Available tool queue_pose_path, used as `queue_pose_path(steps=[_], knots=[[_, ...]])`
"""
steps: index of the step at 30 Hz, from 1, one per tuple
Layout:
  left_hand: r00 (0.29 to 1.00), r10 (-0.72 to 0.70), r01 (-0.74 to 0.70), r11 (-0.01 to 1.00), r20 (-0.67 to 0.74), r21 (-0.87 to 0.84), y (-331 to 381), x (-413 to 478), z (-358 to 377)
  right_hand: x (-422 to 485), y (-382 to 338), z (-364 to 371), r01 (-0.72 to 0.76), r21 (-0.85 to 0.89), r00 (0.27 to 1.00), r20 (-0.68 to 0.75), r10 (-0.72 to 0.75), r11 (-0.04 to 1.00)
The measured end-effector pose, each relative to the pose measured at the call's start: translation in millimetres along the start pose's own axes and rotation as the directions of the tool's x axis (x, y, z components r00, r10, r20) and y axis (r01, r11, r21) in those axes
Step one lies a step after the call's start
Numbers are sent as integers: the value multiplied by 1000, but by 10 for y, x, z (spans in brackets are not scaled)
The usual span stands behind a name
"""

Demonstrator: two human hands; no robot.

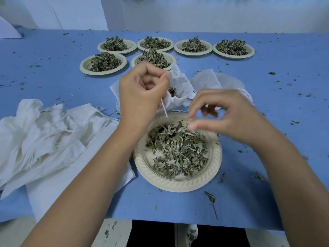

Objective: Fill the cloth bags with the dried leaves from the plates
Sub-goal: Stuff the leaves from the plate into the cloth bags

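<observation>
The table cover point(53, 77) is a plain mid blue, speckled with small dark green crumbs point(272, 73). The near plate point(178, 183) is pale beige, and its rim carries a pressed pattern of slanted ribs. The six far plates point(193, 54) have the same beige. The dried leaves point(178, 148) are dull green mixed with silvery grey-white pieces. The cloth bag point(179, 84), its cord point(164, 108) and the heap of bags point(44, 132) are all plain white.
</observation>
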State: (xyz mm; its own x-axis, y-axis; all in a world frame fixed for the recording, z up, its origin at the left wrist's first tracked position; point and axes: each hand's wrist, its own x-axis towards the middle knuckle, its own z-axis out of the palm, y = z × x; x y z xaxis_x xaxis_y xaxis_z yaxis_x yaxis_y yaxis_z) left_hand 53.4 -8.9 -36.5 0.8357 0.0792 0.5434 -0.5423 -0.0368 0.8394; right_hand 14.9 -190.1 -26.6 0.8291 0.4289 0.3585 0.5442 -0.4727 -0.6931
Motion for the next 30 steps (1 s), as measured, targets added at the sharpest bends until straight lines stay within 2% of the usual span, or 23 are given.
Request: queue_pose_path(steps=[1,3,5,7,11,15,18,21,26,30], knots=[[1000,-1,1,1000,-2,-2,6,2,3,7,6,62,-55,-87,985,160,68,995],[1000,-11,10,999,-9,-31,8,12,-6,14,20,212,-18,-220,927,361,99,975],[999,-41,40,997,-14,-71,2,32,-27,29,18,329,42,-230,915,401,56,972],[996,-94,93,990,-6,-105,-10,56,-43,37,9,373,72,-219,926,377,17,973],[985,-163,170,969,51,-180,-38,78,-48,41,-5,335,95,-167,958,284,-45,981],[986,-161,165,972,36,-166,-35,80,-40,24,-32,278,42,-64,988,152,-32,997],[993,-117,112,987,-34,-116,-10,76,-30,22,-30,270,-1,34,998,58,-1,999],[998,-9,8,1000,-59,-16,0,58,-32,24,-27,269,25,137,999,-47,-18,990],[995,44,-55,990,88,132,-46,20,-25,19,-62,249,176,339,944,-324,-61,924],[985,54,-71,992,164,100,-82,-9,-15,31,-79,238,226,378,853,-522,5,898]])
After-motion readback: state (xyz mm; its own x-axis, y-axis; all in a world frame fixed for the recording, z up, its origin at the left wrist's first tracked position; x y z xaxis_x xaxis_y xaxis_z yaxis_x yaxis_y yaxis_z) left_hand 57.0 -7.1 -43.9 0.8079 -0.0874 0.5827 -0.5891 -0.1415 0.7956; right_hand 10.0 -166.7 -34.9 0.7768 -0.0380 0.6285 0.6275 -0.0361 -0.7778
